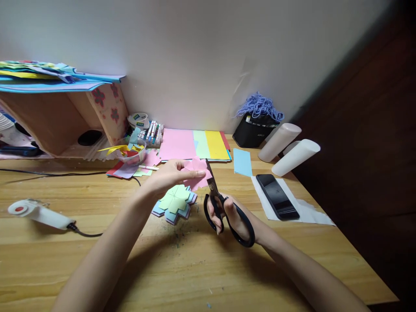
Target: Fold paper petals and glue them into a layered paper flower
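My left hand [173, 173] pinches a piece of pink paper [196, 164] between thumb and fingers, above the table. The paper has notched, petal-like edges. My right hand [232, 216] grips black-handled scissors [214, 188], with fingers and thumb through the loops. Their blades point up and away, at the right edge of the pink paper; whether they are closed on it I cannot tell. Below my left hand lies a stack of flower-shaped paper cutouts [173, 201], pale green on top, with blue and purple layers underneath.
At the back lie coloured sheets [178, 145]. A tub of scraps [130, 151] stands by a cardboard box [113, 112]. On the right are a phone [277, 197], white cylinders [295, 157] and a black holder with yarn [253, 132]. A corded white tool [42, 214] lies left.
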Motion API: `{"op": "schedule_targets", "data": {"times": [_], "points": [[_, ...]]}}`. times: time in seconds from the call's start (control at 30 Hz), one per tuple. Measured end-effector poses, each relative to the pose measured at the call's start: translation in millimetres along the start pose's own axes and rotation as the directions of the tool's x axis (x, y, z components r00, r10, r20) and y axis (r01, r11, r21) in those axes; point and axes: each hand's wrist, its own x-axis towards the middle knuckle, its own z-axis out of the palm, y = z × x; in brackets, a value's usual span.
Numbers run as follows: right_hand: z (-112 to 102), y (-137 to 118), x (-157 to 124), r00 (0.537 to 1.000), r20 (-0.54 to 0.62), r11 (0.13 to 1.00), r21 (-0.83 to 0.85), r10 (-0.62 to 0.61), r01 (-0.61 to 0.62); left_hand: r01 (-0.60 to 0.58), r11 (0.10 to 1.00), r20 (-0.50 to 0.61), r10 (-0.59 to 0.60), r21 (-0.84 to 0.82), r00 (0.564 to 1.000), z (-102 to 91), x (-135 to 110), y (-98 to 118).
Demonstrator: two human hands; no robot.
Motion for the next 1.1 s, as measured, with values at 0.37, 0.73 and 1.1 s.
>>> {"op": "schedule_targets", "data": {"times": [0.37, 0.73, 1.1], "points": [[8, 6, 0, 0.995, -0.099, 0.987, 0.157, -0.007, 0.023, 0.002, 0.989, -0.093, -0.016, -0.147, 0.996, 21.2, -3, 2], [10, 10, -1, 0.984, -0.176, 0.993, 0.117, -0.012, 0.033, 0.042, 0.957, -0.042, -0.056, -0.288, 0.998, 27.2, -4, 1], [9, 4, 0, 0.955, -0.294, 0.998, 0.053, 0.046, -0.032, -0.006, 0.986, -0.044, -0.002, -0.166, 0.999, 21.5, -4, 4]]}}
